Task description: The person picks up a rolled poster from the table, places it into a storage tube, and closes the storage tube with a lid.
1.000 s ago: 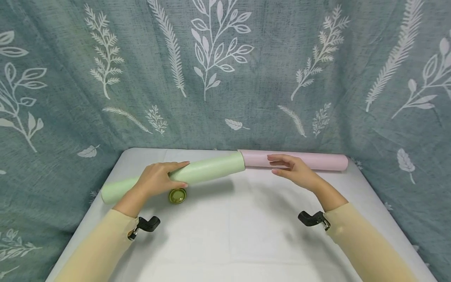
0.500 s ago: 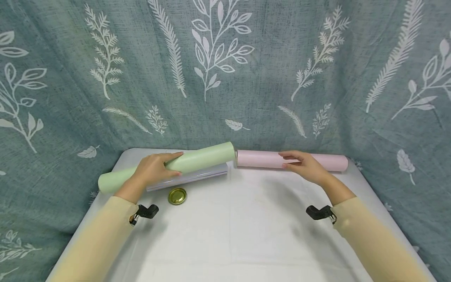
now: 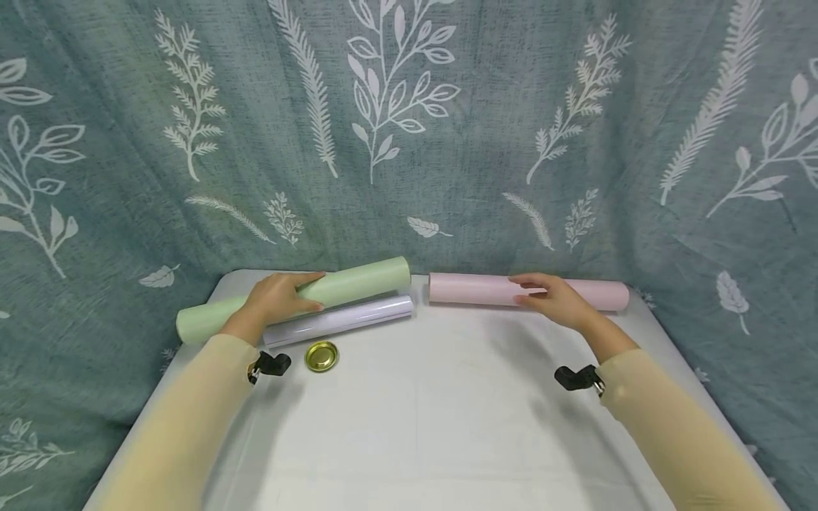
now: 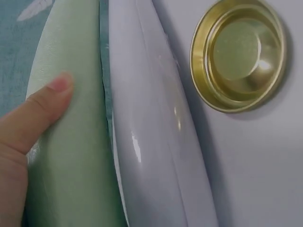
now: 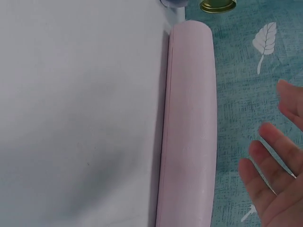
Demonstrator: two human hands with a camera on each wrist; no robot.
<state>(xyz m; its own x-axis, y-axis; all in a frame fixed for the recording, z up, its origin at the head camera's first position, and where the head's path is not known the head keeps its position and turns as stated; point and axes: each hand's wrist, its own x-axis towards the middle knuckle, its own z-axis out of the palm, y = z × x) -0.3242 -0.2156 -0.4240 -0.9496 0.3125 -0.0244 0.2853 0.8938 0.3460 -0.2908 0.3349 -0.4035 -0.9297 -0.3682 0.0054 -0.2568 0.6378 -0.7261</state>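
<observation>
In the head view my left hand (image 3: 275,298) grips a long light-green tube (image 3: 358,284) at its middle, holding it at a slant with the right end higher. Its thumb lies across the green surface in the left wrist view. Just in front is a glossy lavender roll (image 3: 345,319), partly covered by the hand. A round gold metal lid (image 3: 322,356) lies on the table nearer to me. My right hand (image 3: 552,301) hovers at a pink tube (image 3: 473,289) along the back edge; the right wrist view shows its fingers relaxed and spread, apart from the pink tube.
The white-covered table (image 3: 434,411) ends right behind the tubes. A teal leaf-patterned curtain (image 3: 479,177) hangs along the back and both sides. Close to the pink tube's left end in the right wrist view is the green tube's gold-rimmed end (image 5: 218,5).
My left hand has moved the green tube left and back, off the pink tube's left end, exposing the lavender roll. My right hand has shifted slightly right.
</observation>
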